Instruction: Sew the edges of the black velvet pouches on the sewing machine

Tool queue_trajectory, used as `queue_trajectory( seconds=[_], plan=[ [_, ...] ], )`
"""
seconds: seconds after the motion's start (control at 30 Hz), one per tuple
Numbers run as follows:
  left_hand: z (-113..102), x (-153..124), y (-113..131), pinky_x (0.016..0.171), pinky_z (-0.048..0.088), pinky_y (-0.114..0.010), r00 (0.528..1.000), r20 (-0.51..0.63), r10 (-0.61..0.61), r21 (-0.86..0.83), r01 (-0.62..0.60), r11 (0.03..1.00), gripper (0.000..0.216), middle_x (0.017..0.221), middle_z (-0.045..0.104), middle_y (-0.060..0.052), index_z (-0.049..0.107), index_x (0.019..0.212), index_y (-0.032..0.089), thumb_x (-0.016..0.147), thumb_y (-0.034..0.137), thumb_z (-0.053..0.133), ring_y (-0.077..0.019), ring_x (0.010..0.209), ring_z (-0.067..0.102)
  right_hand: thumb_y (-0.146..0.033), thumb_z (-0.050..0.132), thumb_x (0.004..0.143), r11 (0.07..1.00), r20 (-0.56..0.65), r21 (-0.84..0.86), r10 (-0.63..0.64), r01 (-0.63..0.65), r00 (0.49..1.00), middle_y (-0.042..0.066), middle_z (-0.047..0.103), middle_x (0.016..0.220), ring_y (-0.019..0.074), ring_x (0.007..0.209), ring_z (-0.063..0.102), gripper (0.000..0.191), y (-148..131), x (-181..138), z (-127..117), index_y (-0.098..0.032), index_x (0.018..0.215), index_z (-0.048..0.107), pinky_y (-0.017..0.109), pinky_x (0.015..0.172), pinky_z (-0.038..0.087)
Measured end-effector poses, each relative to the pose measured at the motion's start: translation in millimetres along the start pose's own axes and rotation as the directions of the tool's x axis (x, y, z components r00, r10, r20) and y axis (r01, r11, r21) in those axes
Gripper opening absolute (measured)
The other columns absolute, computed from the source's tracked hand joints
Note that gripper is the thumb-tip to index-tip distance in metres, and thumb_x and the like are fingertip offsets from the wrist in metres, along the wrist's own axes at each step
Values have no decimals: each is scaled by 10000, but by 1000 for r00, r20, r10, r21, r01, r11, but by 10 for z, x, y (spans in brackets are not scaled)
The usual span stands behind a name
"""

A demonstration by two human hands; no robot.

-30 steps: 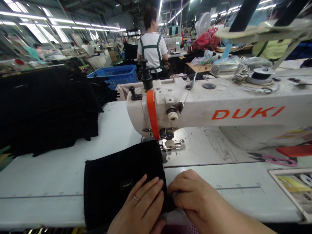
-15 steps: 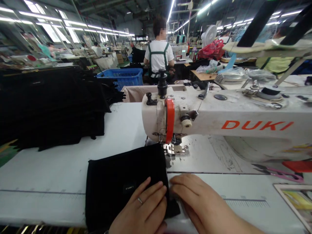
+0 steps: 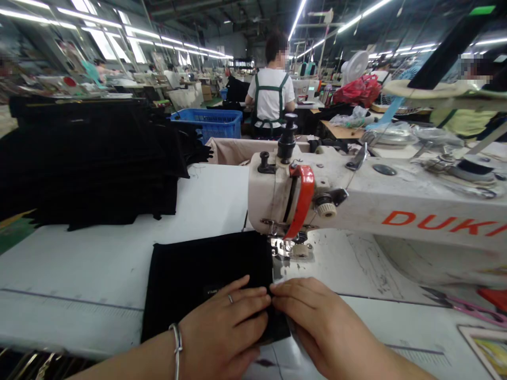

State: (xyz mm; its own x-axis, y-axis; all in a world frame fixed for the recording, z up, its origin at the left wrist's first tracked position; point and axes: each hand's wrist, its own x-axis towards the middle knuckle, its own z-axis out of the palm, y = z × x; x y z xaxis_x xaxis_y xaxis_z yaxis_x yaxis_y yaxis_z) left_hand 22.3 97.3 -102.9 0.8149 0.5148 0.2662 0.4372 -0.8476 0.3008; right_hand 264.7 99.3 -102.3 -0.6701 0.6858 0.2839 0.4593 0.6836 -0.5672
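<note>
A black fabric piece point(image 3: 198, 269) with a small label lies flat on the white table, its right edge just in front of the presser foot point(image 3: 291, 248) of a white sewing machine point(image 3: 356, 206). My left hand point(image 3: 224, 327), with a ring and a bracelet, lies palm down on the fabric's near right corner, fingers stretched toward the edge. My right hand point(image 3: 317, 316) meets it fingertip to fingertip, its fingers curled and pressed on the fabric's right edge.
A tall stack of black fabric point(image 3: 87, 163) fills the table's left. Pink scissors point(image 3: 471, 309) lie at the right by the machine base. Behind stand a blue basket point(image 3: 209, 121) and a person in a white shirt with green straps point(image 3: 271, 95).
My view shifted left and down. Both hands moved up the fabric's right edge toward the presser foot and closer together, fingertips now touching.
</note>
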Motion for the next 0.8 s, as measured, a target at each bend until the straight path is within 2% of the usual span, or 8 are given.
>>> queue_trajectory(
  seconds=[0.17,0.27,0.37,0.43,0.5,0.6,0.8],
  plan=[
    [-114,139,-176,1181,288,-409,997,73,1,-6,0,1000,254,1270,619,-78,604,1116,162,872,230,606,-204,1245,531,-26,498,841,999,27,-30,26,-25,999,60,630,1247,228,1095,568,455,76,103,-41,-191,1252,600,399,968,490],
    [-165,198,-283,1176,295,-421,992,123,5,12,-7,1000,262,1305,601,-69,606,1133,172,878,232,592,-209,1255,522,-20,476,844,998,-16,-56,17,-18,1000,69,618,1271,234,1110,558,449,126,139,-18,-173,1247,598,413,984,478],
    [-216,225,-245,1164,319,-445,988,154,-30,65,20,998,279,1318,598,-50,597,1176,185,903,237,569,-217,1266,515,-35,461,875,998,-64,-60,0,-4,998,72,606,1289,235,1112,545,431,170,150,-2,-174,1264,584,424,982,474],
    [-208,213,-139,1130,371,-476,988,115,-99,146,82,986,292,1296,613,-63,584,1206,170,924,231,542,-241,1258,519,-53,463,894,998,-89,-62,14,-19,996,75,615,1259,242,1088,539,385,195,141,-8,-178,1228,607,431,953,482],
    [-151,178,-24,1070,444,-495,985,20,-173,216,164,963,328,1289,610,-103,561,1241,129,928,223,529,-270,1239,529,-66,475,898,995,-89,-83,42,-50,995,79,616,1225,256,1069,527,361,214,126,-21,-191,1201,628,446,918,486],
    [-30,119,70,1011,502,-508,973,-76,-218,231,230,945,400,1330,566,-143,508,1302,92,917,198,529,-289,1234,522,-81,491,903,989,-47,-135,54,-60,997,75,603,1211,277,1065,511,393,224,112,-35,-240,1240,616,477,894,474],
    [43,83,-9,1104,418,-514,985,-30,-167,167,170,971,429,1373,534,-118,479,1342,109,918,163,518,-263,1306,453,-81,493,909,986,-30,-160,48,-52,998,68,612,1182,269,1044,515,375,205,123,-24,-250,1216,625,467,882,466]
  ],
)
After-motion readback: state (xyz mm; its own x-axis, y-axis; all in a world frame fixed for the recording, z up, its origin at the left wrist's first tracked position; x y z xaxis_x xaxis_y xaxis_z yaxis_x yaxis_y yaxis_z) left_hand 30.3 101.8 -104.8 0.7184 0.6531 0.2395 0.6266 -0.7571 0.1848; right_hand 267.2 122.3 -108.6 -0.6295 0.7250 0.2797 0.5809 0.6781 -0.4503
